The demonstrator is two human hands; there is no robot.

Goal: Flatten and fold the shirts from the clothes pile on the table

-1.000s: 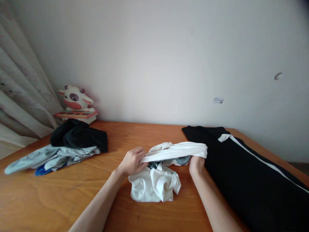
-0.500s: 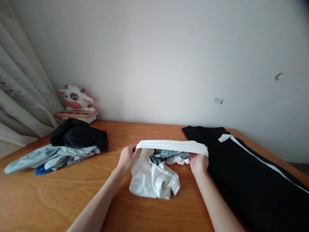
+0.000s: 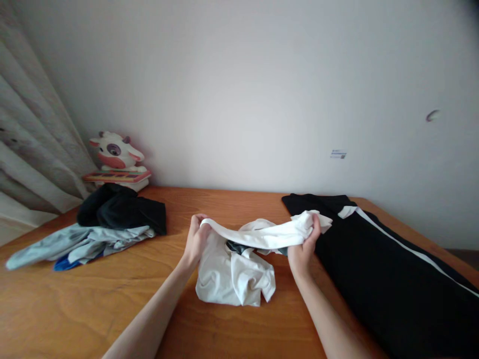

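A crumpled white T-shirt (image 3: 219,279) with a dark grey print lies on the wooden table in front of me, its near part resting on the wood. Its far edge is lifted and stretched into a folded band between my hands. My left hand (image 3: 195,242) pinches the left end of that band. At the right end, the cloth is bunched up in my right hand (image 3: 302,249), thumb on top, with a loose bit sticking out beyond the fingers. Most of the print is hidden under the band.
Black trousers (image 3: 359,264) with a white side stripe lie along the right of the wooden table (image 3: 123,314). At left is a heap with a black garment (image 3: 123,209) over a grey one (image 3: 101,242). Behind it stands a cow toy keyboard (image 3: 116,174), beside a curtain (image 3: 33,124).
My right hand has turned and gathered the band's right end into a bunch. The band, straight before, now sags and slants. My left hand has shifted slightly left and up, still holding its end.
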